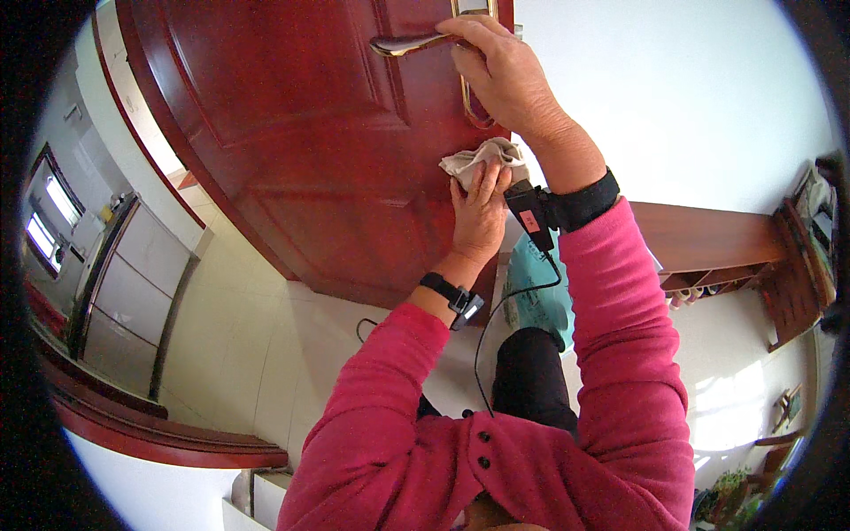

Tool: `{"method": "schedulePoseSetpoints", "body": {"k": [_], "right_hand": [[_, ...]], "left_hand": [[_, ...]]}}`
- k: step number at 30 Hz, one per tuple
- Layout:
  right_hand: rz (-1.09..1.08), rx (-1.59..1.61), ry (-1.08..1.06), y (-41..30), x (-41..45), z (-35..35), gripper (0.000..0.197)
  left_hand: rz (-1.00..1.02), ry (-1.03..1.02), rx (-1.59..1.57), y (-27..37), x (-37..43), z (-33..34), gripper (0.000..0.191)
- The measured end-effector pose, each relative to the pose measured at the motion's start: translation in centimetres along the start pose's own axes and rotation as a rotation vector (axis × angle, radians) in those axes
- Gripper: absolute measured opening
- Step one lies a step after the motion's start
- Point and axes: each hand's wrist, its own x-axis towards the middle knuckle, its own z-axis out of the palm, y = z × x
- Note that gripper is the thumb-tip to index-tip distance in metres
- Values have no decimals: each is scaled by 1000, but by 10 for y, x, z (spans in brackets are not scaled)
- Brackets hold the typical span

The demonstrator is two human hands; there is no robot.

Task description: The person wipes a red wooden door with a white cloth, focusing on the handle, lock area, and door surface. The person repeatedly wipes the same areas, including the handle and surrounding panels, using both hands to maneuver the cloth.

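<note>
A dark red panelled door (312, 146) stands before me. My right hand (508, 70) grips the metal lever handle (405, 45) near its pivot, over the brass-edged lock plate (475, 109). Lower down, my left hand (481, 206) presses a crumpled beige cloth (488, 154) against the door near its edge. The fingers lie over the cloth, and part of it bunches up above them. Both wrists wear black straps; the right one carries a small black device (531, 212) with a cable running down.
A teal plastic bag (541, 285) sits on the floor by my leg. To the right is a brown wooden cabinet (710, 235) along the white wall. A dark red door frame (166, 438) runs at lower left, with a kitchen counter (126, 292) beyond. A black cable (485, 332) hangs before me.
</note>
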Motion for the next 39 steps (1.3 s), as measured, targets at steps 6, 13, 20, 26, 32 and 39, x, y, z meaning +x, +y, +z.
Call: {"method": "schedulePoseSetpoints", "body": {"k": [6,13,20,26,32,39], "right_hand": [[22,-22,23,2,0,3,27],[-26,-12,21,4,1,4,29],[118,-78,-19,3,-4,0,27],[71,-66,-19,-5,-6,-3,28],[40,-50,6,-21,-7,-5,29],[81,-37,42,-20,-10,0,31]], "left_hand": [[32,8,34,-10,26,-18,61],[-12,-164,82,-46,-30,-8,55],[-280,-142,135,-88,-63,-24,51],[-319,155,36,-112,30,-67,55],[-158,437,-75,-132,121,-114,63],[-305,61,132,-91,41,-75,61]]}}
